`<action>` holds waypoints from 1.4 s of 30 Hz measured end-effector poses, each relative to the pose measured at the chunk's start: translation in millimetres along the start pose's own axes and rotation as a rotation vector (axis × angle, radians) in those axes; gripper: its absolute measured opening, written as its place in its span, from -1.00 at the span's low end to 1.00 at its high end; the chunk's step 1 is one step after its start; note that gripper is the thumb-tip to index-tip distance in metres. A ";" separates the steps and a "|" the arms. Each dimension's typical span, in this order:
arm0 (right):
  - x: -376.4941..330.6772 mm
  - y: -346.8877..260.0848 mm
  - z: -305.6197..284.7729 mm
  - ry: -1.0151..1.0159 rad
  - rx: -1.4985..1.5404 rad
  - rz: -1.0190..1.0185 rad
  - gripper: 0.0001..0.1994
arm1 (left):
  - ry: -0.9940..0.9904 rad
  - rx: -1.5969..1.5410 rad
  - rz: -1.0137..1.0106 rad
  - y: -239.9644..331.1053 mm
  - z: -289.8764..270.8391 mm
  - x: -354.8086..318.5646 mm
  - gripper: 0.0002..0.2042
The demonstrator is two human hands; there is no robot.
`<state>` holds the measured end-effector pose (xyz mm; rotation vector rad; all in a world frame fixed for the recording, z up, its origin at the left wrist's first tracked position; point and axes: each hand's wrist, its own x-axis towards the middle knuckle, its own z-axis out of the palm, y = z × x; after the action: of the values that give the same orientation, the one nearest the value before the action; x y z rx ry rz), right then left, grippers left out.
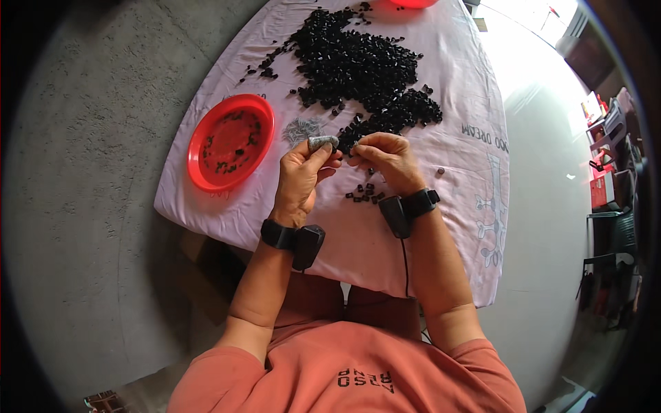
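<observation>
My left hand (300,177) is closed in a pinch over the table, gripping a small black plastic piece that is mostly covered by the fingers. A grey wrap (322,142) covers its index finger. Close beside it, thumb and finger of my right hand (391,160) are pressed together; what lies between them is too small to make out. Just beyond my hands, a loose heap of thin silvery pins (303,129) rests on the cloth. Several black pieces (365,194) lie scattered below my hands, and a big pile of similar pieces (358,69) spreads over the far side.
On the left of the pink cloth-covered table (454,213) stands a red plastic basin (197,155) with some black pieces inside. Another red container (413,3) shows at the far edge. Stacked chairs (623,230) and other items line the right side of the room.
</observation>
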<state>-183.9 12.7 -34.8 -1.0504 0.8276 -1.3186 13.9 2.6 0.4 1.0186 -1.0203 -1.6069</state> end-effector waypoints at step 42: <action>1.0 2.4 9.4 -0.128 -0.027 0.078 -0.87 | 0.006 0.766 0.562 -0.8 11.3 -7.6 -0.83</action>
<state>-174.3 12.8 -33.7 -1.1014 0.7842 -1.1651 4.6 11.8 4.3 1.0734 -1.7937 -0.7461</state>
